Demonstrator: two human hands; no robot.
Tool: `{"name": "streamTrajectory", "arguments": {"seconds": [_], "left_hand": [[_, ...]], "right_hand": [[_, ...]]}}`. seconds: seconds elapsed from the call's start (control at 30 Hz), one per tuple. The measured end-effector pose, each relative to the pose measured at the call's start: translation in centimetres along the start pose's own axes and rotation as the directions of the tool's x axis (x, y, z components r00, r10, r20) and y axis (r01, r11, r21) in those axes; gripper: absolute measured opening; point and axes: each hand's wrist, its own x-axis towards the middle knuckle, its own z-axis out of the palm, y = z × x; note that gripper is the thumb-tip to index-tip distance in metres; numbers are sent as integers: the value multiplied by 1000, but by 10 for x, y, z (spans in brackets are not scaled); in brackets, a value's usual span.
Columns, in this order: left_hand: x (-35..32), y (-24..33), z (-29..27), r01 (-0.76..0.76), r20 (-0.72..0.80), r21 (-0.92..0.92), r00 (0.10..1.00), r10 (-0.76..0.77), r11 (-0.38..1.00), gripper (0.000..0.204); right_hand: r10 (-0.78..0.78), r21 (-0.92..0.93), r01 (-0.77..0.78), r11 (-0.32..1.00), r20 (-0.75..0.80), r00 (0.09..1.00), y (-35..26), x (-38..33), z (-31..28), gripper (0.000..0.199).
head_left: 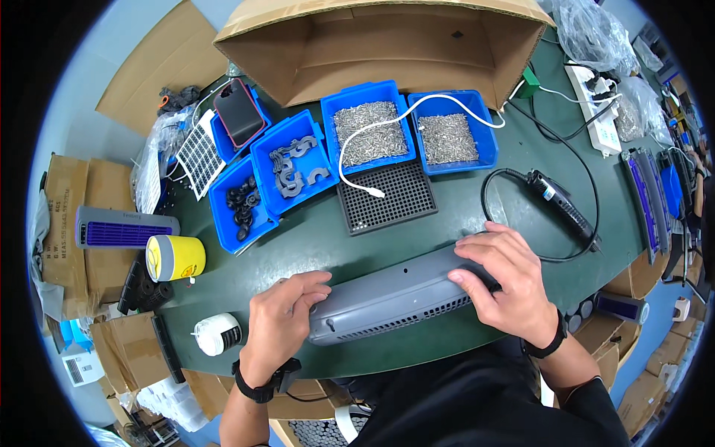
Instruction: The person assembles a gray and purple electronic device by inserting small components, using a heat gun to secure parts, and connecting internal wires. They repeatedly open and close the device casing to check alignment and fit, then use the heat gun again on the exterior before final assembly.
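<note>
A long grey plastic housing (398, 293) with rows of slots along its near side lies on the green table in front of me. My left hand (283, 313) is closed at its left end, with thumb and fingers by the edge. At the right end my right hand (510, 287) grips it, the fingers over the far edge and the thumb on the top. Small dark holes show on the housing's upper face. Its underside is hidden. Beyond it, a white cable (344, 153) with a plug end hangs across a blue bin of screws (366, 93) and a black perforated tray (354, 212).
More blue bins hold screws (447, 138), grey clips (287, 179) and black parts (242, 205). An electric screwdriver (564, 207) lies at right with its cord looped. A yellow-grey tub (176, 258) and a white jar (217, 334) stand left. An open cardboard box (387, 56) is behind.
</note>
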Motion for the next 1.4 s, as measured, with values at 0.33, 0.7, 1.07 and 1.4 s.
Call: {"name": "streamTrajectory", "arguments": {"seconds": [0.33,0.7,1.07,1.4], "left_hand": [[-6,-8,2,29,-41,-49,999,-31,998,35],[8,-7,-3,207,45,-439,977,-208,875,27],[63,57,14,475,498,-714,861,-104,514,39],[94,80,19,226,359,-677,932,46,700,37]], "right_hand": [[16,-18,-16,1000,-9,1000,-1,2,4,24],[3,-42,-5,999,-31,1000,-1,1,5,22],[-54,371,77,925,-73,996,-34,31,8,24],[95,482,-87,872,7,995,-15,65,-12,3]]}}
